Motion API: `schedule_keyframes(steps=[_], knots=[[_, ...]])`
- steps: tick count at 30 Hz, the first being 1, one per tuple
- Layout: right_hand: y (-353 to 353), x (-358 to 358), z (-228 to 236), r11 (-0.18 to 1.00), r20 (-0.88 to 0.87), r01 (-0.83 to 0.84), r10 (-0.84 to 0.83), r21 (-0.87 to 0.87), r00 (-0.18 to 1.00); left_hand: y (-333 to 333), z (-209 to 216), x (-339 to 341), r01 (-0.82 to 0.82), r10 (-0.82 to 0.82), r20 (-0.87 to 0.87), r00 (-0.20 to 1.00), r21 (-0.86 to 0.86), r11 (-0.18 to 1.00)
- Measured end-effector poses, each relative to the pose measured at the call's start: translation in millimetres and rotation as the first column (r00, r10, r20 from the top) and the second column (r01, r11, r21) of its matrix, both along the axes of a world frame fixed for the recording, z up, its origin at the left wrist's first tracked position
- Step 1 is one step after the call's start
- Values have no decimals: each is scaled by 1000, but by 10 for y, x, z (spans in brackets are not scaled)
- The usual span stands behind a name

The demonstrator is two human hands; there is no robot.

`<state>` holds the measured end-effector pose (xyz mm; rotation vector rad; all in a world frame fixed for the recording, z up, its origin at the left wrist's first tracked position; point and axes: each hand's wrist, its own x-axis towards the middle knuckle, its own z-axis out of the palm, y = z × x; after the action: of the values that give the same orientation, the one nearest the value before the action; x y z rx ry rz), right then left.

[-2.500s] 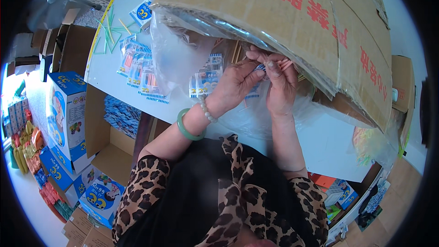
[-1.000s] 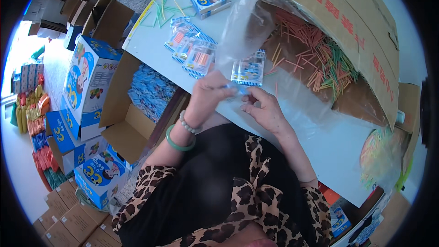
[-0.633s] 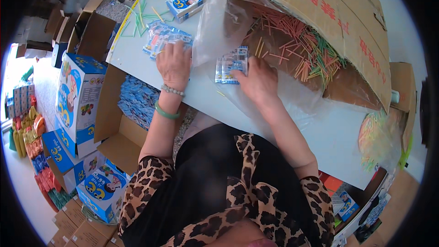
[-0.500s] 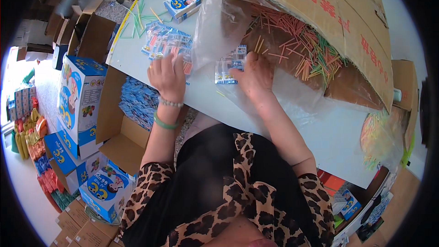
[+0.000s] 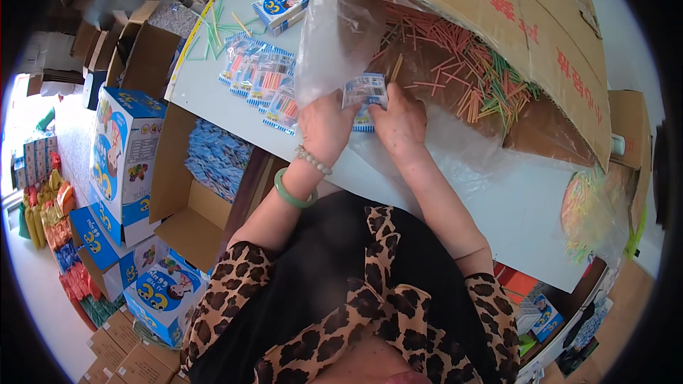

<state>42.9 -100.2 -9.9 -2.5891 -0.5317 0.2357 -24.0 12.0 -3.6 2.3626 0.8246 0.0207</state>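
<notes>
A small clear packet with blue-and-white ends [image 5: 365, 89] is held up between my two hands, just in front of the opening of a big cardboard box. My left hand [image 5: 326, 128], with a bead bracelet and a green bangle, pinches the packet's left side. On its right edge, the thumb and fingers of my right hand [image 5: 400, 119] are closed. Two or so thin sticks [image 5: 396, 67] rise by the right fingertips; whether they are gripped I cannot tell. Beneath the held packet, part of another blue-and-white packet [image 5: 363, 122] shows. Several filled packets [image 5: 267, 78] lie overlapping left of my hands.
The tilted cardboard box [image 5: 498, 7] holds loose coloured sticks [image 5: 491, 92] on a plastic liner [image 5: 320, 50]. A blue-and-white carton [image 5: 282, 4] and scattered green sticks [image 5: 213, 32] lie on the far left of the table. An open box of packets [image 5: 217, 160] stands at left.
My left hand has moved right, from the pile of packets to the packet by my right hand. That packet is now lifted between both hands.
</notes>
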Motion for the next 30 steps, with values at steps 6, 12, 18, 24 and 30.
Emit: schedule_keyframes(steps=[6,12,18,24,30], knots=[[-135,64,-141,840,-420,261,-45,475,906,-76,-45,-109,-89,118,159,980,-182,979],[-466,185,19,393,-610,505,211,768,764,27,16,-119,218,-183,468,864,-22,976],[-694,268,-122,492,-666,526,159,694,729,44,56,-209,513,-532,-10,847,282,811],[-742,297,73,430,-664,572,91,698,742,154,214,-507,439,-365,-244,898,540,718],[-555,302,-129,599,-601,478,8,642,799,45,576,-440,401,-270,-338,902,418,815]])
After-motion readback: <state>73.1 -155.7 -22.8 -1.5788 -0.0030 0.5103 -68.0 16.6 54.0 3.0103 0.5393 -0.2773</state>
